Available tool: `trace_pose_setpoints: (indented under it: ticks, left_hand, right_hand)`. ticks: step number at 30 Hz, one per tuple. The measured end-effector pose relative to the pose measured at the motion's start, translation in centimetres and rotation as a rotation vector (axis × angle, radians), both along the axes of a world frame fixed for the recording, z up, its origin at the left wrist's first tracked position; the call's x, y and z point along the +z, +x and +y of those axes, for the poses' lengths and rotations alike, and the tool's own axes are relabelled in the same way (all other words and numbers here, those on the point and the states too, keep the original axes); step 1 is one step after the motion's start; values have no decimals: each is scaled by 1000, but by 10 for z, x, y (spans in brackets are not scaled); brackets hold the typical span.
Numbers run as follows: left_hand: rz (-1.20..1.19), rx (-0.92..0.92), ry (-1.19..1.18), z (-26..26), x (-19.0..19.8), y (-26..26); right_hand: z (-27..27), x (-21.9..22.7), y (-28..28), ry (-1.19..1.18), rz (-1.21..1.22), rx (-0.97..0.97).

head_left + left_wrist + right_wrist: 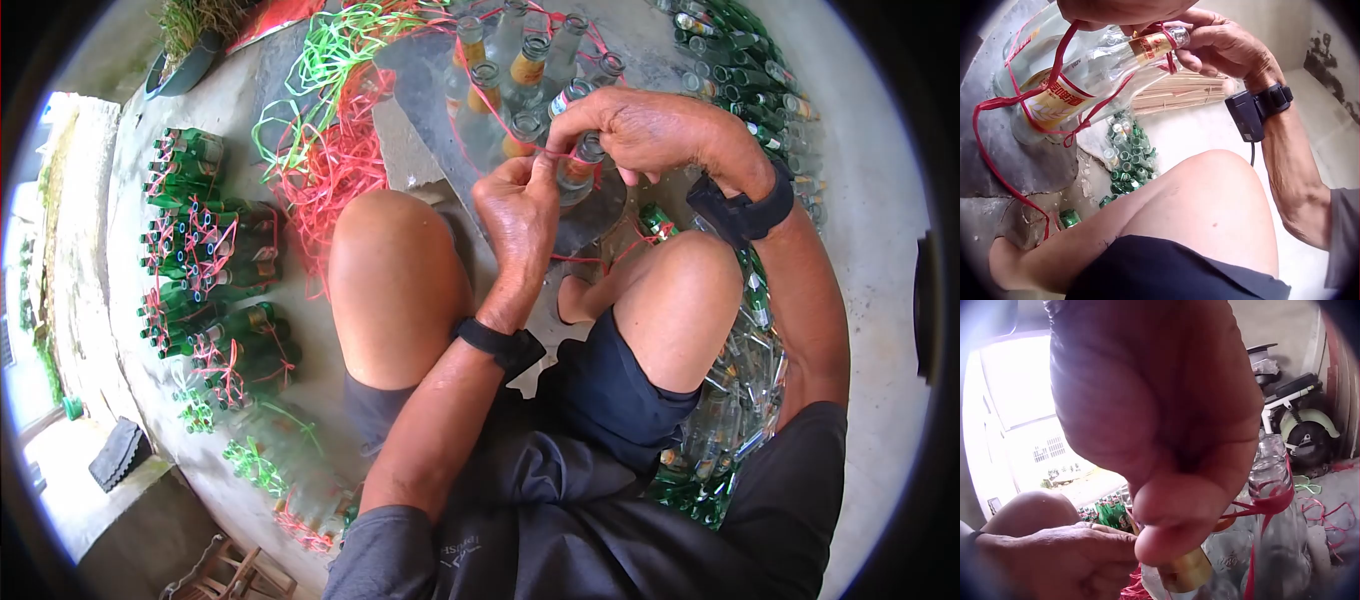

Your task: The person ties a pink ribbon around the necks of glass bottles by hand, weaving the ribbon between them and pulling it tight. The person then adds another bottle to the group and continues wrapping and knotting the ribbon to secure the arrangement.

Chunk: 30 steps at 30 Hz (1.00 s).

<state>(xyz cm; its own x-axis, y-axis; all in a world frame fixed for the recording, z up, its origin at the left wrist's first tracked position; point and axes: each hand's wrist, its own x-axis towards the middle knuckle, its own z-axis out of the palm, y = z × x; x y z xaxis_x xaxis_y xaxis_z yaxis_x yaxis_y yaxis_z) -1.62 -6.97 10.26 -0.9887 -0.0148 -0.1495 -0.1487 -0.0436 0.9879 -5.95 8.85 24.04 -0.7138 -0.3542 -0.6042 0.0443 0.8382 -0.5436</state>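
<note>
A cluster of clear glass bottles (525, 72) stands upright on a dark slab (592, 222) in front of the person's knees. Some carry yellow-and-red labels (1054, 103). Red plastic strap (1060, 59) loops round the group and past the necks. My left hand (518, 212) pinches the strap between thumb and index finger beside the nearest bottle (575, 182). From the other side, my right hand (655, 130) arches over that bottle's neck, its index finger meeting the left thumb at the strap. In the right wrist view, its thumb and finger press together, hiding the pinched piece.
Strapped bundles of green bottles (190, 250) lie along the left. Piles of red strap (335, 165) and green strap (335, 50) are left of the slab. Loose bottles (735, 390) heap beside the right leg, more (745, 85) at upper right. A scooter (1304, 428) stands behind.
</note>
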Motion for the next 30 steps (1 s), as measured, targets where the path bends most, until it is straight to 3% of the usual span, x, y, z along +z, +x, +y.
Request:
trace_pose_setpoints:
  ticks: [5,8,10,11,13,17,19,30]
  left_hand:
    - [26,-18,-39,-2,-2,2]
    - [46,-21,-51,-1,-2,4]
    - [41,-12,-35,1,-2,5]
    - [59,-3,-23,2,-2,5]
    - [76,7,-11,2,-2,6]
    - [56,-7,-6,1,0,6]
    - [57,-14,-14,0,4,6]
    - [108,-29,-8,1,14,7]
  right_hand:
    - [-1,4,-4,-30,-35,18]
    - [-4,5,-7,66,-62,44]
    - [6,-18,-9,14,192,272]
    - [9,-20,-7,15,190,274]
    - [4,-12,2,112,591,466]
    - [-8,4,12,228,615,480]
    - [-6,0,19,169,845,486]
    - [-11,2,18,330,1039,566]
